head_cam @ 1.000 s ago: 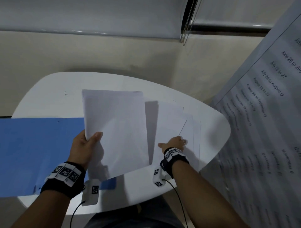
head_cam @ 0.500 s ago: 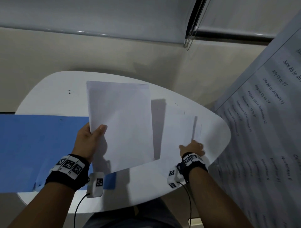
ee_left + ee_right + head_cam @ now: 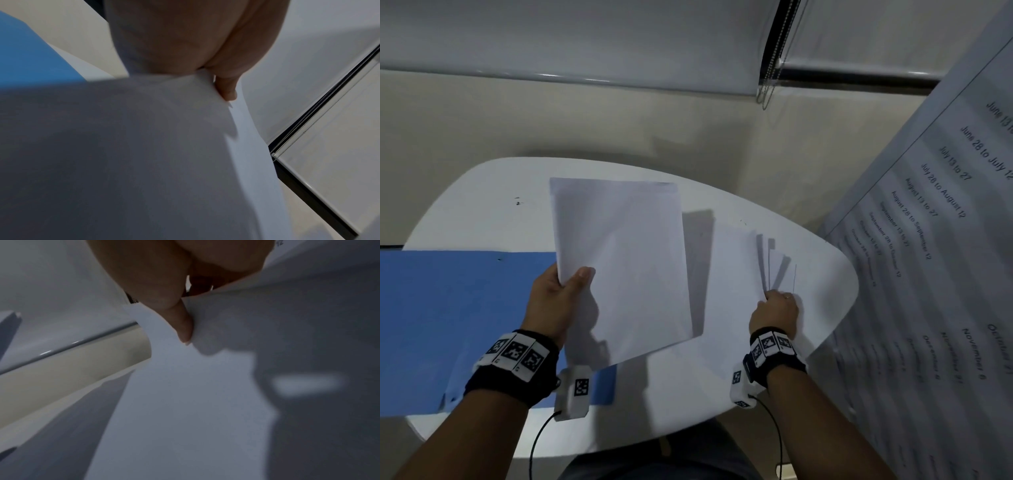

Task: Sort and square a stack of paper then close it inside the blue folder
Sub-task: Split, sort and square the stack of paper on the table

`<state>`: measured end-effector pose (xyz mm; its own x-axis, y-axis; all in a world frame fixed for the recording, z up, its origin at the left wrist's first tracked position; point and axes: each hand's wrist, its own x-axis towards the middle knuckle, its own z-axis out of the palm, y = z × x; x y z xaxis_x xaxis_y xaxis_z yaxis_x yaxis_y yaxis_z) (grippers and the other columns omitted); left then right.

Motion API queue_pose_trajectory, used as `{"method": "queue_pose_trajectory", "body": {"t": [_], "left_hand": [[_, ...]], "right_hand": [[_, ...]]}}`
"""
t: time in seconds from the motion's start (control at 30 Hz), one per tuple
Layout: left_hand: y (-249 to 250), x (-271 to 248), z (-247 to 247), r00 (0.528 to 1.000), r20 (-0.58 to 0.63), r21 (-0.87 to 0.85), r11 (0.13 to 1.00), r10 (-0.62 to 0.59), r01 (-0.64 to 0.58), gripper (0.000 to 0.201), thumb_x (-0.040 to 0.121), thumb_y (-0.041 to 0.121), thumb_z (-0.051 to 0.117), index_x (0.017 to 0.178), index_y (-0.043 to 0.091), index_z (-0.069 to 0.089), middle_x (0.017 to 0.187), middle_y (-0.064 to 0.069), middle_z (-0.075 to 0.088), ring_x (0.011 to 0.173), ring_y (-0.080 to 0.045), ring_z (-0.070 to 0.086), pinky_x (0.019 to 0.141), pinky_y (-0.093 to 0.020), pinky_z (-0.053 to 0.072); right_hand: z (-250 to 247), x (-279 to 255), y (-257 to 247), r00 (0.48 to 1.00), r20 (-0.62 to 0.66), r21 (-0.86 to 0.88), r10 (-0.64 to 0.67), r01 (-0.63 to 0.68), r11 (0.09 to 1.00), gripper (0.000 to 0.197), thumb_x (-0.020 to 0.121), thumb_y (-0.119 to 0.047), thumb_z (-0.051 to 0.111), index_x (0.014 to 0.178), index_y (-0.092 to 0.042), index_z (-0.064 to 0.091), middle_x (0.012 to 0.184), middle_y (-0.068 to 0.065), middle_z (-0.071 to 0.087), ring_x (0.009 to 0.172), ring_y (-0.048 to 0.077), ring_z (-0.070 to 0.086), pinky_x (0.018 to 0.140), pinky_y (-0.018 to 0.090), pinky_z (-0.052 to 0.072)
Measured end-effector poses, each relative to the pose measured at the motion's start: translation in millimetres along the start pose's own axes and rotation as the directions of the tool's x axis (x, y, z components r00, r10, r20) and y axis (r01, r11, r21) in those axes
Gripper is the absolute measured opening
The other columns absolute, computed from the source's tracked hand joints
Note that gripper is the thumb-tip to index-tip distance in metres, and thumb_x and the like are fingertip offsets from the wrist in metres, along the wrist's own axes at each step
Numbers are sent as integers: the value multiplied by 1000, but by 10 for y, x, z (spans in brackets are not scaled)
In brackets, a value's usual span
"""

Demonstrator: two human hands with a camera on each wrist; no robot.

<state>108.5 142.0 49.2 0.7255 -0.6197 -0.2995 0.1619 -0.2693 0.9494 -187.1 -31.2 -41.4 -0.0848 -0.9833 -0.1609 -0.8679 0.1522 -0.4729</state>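
The right hand [image 3: 775, 313] had slid out toward the right edge of the worktop [image 3: 482, 192], and its thumb and fingers now pinched the near corner of the loose sheets [image 3: 774, 265] lying fanned there. The left hand [image 3: 553, 301] still held the gathered stack of paper [image 3: 619, 260] up off the worktop, thumb pressed on its front. The blue folder [image 3: 448, 308] lay open and flat on the left, partly under that stack. This looked like picking up the last sheets, so squaring and closing were still to come.
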Motion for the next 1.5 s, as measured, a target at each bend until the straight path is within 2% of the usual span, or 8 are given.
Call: {"method": "queue_pose_trajectory", "body": {"t": [0.23,0.37,0.6,0.77,0.97,1.1,1.27,1.5], "left_hand": [[-66,16,109,999,30,4,1000,-30,30,9,96,20,65,96,11,64,77,-4,61,69,-23,55,63,-35,49],[-129,33,174,995,56,-41,996,-81,84,13,95,20,66,103,9,66,81,-4,64,70,-22,57,63,-34,50],[-466,78,466,957,106,-22,962,-269,272,31,93,30,70,116,9,65,104,-12,71,93,-34,67,82,-49,57],[-791,201,638,934,104,227,923,-341,311,39,85,39,73,112,12,68,109,-16,72,98,-38,68,88,-57,56],[-736,168,723,926,82,329,887,-368,323,25,101,28,53,113,8,62,113,-13,67,102,-33,64,90,-42,52],[-758,157,788,943,20,359,883,-332,303,36,102,30,51,124,2,59,120,-15,65,105,-31,61,85,-32,46],[-744,85,955,946,-15,496,819,-323,288,37,101,31,54,121,4,40,120,-18,58,111,-37,60,85,-36,45],[-679,77,852,978,79,468,874,-193,134,21,96,13,59,116,12,51,108,-7,63,100,-31,63,83,-36,48]], "right_hand": [[-109,125,35,965,170,208,200,-233,950,42,92,-6,58,133,-7,47,122,12,61,105,32,62,89,37,52],[-593,234,-29,999,1,257,52,-51,965,30,93,-11,59,119,2,62,115,10,65,109,28,60,96,34,44],[-1760,561,-336,926,-342,311,-158,271,911,30,81,-26,71,71,1,62,63,15,60,59,15,50,54,25,34],[-1501,444,-369,972,-154,455,-176,228,861,17,78,-24,77,76,-10,67,68,2,66,55,1,56,56,18,44],[-282,193,-109,955,296,406,-28,-99,908,30,87,-6,69,116,-3,62,114,14,66,98,25,64,86,31,49],[82,125,1,927,374,185,23,-99,978,48,98,-12,51,145,-7,38,141,14,50,126,32,51,105,36,41],[341,-12,-212,833,541,-78,-116,187,979,62,100,-29,42,154,-13,14,155,13,27,138,32,32,112,37,30],[428,-21,-269,834,542,151,-101,21,988,70,85,-37,66,142,-10,37,142,9,41,131,29,44,107,39,41]]}}
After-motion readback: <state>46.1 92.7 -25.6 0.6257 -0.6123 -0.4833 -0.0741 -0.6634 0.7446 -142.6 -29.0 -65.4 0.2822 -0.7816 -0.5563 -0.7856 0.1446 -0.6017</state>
